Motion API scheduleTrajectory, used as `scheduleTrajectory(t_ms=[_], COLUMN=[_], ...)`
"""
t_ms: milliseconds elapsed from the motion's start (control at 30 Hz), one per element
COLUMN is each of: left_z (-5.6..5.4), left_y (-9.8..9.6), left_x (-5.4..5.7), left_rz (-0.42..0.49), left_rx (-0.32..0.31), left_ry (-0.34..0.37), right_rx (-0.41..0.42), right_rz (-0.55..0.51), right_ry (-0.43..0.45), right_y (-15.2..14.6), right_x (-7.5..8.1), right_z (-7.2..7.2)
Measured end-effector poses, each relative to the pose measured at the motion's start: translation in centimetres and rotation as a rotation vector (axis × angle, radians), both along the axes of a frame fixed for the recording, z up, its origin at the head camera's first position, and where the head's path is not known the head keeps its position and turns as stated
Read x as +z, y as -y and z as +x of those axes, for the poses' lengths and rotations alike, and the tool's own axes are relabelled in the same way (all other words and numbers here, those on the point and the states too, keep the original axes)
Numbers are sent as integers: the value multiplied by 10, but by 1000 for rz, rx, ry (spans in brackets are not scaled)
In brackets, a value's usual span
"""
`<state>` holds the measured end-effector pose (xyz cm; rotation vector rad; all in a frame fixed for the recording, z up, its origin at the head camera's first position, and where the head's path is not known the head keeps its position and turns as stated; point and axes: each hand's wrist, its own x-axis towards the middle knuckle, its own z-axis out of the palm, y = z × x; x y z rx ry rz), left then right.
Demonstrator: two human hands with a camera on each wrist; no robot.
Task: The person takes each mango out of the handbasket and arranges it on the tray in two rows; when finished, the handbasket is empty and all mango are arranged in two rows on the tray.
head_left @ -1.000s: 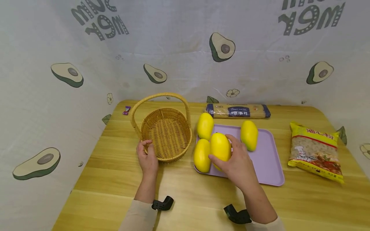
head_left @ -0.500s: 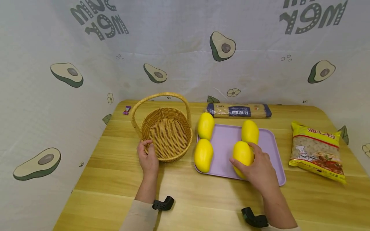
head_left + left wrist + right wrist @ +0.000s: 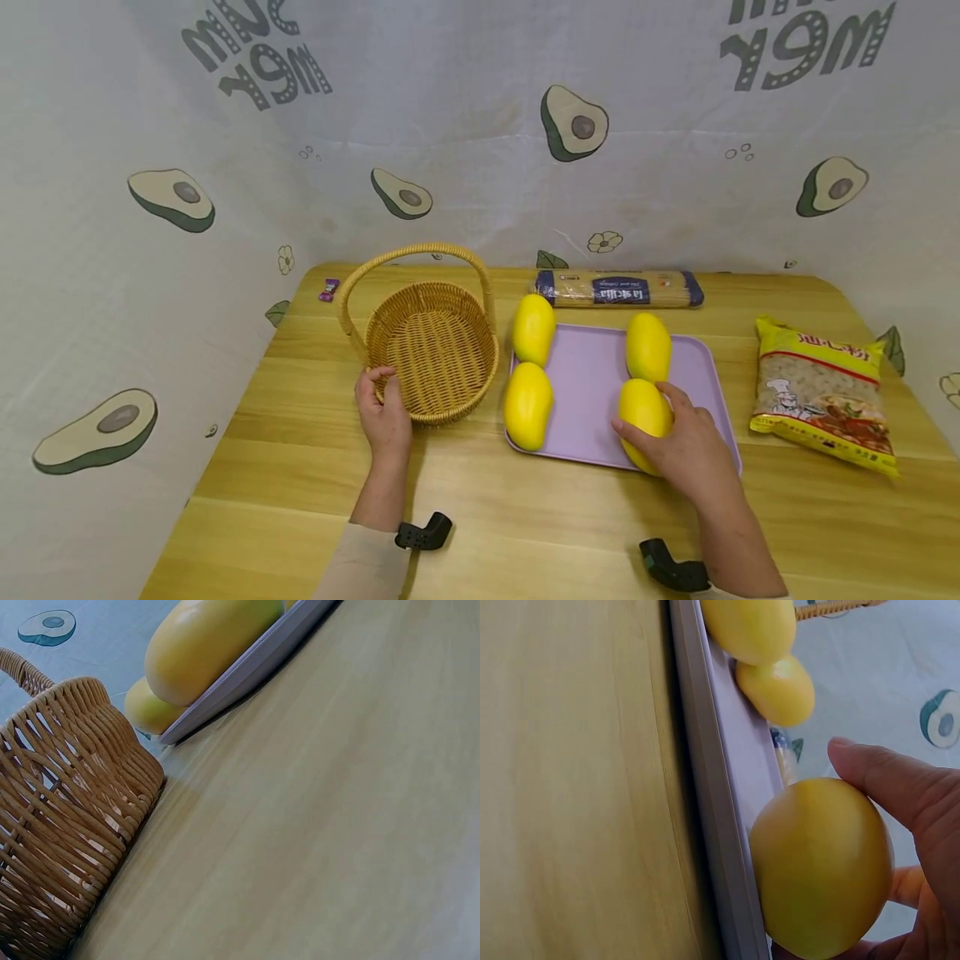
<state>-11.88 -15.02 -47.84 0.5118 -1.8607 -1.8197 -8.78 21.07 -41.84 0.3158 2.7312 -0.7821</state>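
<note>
My left hand [image 3: 384, 421] grips the near-left rim of a wicker basket [image 3: 442, 412] with a tall arched handle; some fingers are hidden behind the thumb and rim. Nothing lies inside the basket. At the front right of a lilac tray [image 3: 585, 392], my right hand [image 3: 686, 450] holds a yellow mango [image 3: 641, 414] between thumb and fingers. In the right wrist view this mango [image 3: 821, 870] rests against the tray's edge. Another mango [image 3: 648, 346] lies right behind it. Along the tray's left side are a front mango [image 3: 528, 406] and a back mango [image 3: 534, 329].
Behind the tray lies a pack of spaghetti [image 3: 618, 289]. To its right is a yellow-edged food bag [image 3: 821, 396]. A small purple candy [image 3: 328, 289] sits at the table's far left corner. A patterned curtain [image 3: 465, 100] hangs behind the wooden table [image 3: 510, 533].
My right hand has carried the mango from the tray's left side to its front right, and it now sits lower, near the tray's front edge. The left hand and basket have stayed put.
</note>
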Motion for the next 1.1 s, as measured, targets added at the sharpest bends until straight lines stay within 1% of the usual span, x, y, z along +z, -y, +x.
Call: scheduleTrajectory(t_ms=[233,633,733,867,1000,1100], left_z=[1,-2,-3,-2,-2,0], left_y=[0,2,4,6,7,8], left_x=[-1,-1,-1,1,8,17], left_rz=[-3,-2,14,57,85,38], left_rx=[-2,6,13,41,77,109], left_ry=[7,-10,-11,-16,-68,-152], right_rx=[10,28,35,52,48,35], right_rz=[7,-3,-11,-29,-46,-54], right_ry=[20,6,1,5,1,-35], right_y=[-4,-5,-4,-6,-12,-18], right_x=[0,-1,-2,-3,-1,4], right_z=[0,-2,-3,-5,-5,-5])
